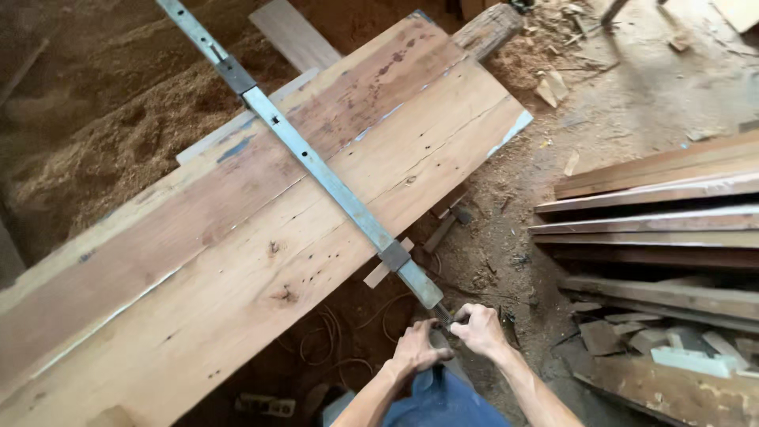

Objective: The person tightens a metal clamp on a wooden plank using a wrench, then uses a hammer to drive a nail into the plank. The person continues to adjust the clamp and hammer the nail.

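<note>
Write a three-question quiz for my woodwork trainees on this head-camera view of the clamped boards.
1. True or false: the metal bar clamp lies across the wooden boards.
2. Which end of the clamp do the left hand and right hand grip?
A. far end
B. near end
C. middle
3. What covers the ground left of the boards?

Key
1. True
2. B
3. Sawdust

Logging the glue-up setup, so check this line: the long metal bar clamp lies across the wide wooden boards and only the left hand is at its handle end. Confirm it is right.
Not right. Both hands are at the handle end: the left hand and the right hand meet at the tip of the bar clamp. The head view shows it. The clamp does lie across the wide wooden boards.
</note>
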